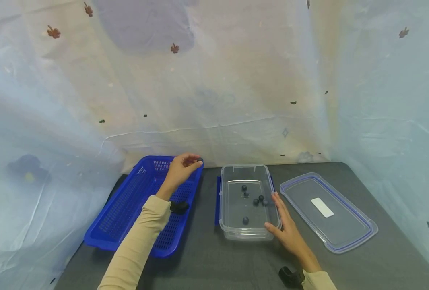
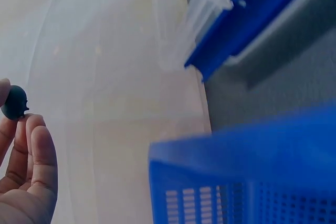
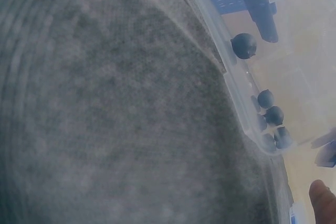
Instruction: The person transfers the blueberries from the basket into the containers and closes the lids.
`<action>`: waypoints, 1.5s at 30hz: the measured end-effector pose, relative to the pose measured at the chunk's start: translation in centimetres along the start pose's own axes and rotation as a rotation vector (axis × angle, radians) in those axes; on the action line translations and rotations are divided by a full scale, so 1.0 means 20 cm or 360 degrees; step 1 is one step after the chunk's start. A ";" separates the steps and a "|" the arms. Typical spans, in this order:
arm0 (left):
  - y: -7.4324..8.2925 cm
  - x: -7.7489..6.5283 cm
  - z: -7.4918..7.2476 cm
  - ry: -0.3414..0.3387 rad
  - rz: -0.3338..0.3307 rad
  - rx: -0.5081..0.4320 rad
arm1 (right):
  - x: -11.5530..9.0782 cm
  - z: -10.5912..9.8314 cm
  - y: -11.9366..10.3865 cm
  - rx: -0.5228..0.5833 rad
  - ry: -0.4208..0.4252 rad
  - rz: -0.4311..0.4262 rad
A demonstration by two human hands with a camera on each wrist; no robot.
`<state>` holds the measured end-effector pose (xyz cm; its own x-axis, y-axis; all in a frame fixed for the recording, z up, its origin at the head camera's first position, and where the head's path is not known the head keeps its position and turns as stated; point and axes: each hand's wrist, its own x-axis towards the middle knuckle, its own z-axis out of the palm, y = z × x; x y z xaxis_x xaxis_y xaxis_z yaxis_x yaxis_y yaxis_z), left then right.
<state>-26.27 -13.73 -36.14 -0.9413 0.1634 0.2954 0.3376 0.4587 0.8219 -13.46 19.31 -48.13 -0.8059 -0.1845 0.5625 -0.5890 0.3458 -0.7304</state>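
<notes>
Over the far right corner of the blue basket, my left hand pinches a blueberry between thumb and fingertips. The berry is dark and round, with a small crown showing in the left wrist view. My right hand rests with spread, fairly straight fingers against the right side of a clear plastic box. Several blueberries lie scattered on the floor of that box. Through its wall, the right wrist view shows more of these blueberries up close.
A clear lid with a blue seal and a white label lies flat to the right of the box. Blue side clips hang from the box. A patterned plastic sheet rises behind the dark tabletop.
</notes>
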 end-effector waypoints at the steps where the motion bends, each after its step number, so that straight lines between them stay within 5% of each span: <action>1: 0.01 0.00 0.02 -0.0005 0.0009 -0.0007 | 0.00 0.00 0.00 -0.0001 0.0001 0.0001; 17: 0.13 0.08 0.27 -0.0111 0.0175 -0.0207 | -0.01 0.00 0.01 -0.0007 -0.0013 -0.0039; 23: 0.17 0.11 0.37 -0.0126 0.0115 -0.0283 | 0.00 0.00 0.00 -0.0010 -0.0003 -0.0033; 45: 0.19 0.13 0.74 -0.0105 -0.0149 -0.0136 | 0.00 0.00 0.00 -0.0004 0.0003 -0.0017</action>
<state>-27.49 1.36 -39.37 -0.9658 0.1818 0.1851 0.2445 0.3991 0.8837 -13.40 19.22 -48.15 -0.7994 -0.1865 0.5711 -0.5975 0.3463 -0.7233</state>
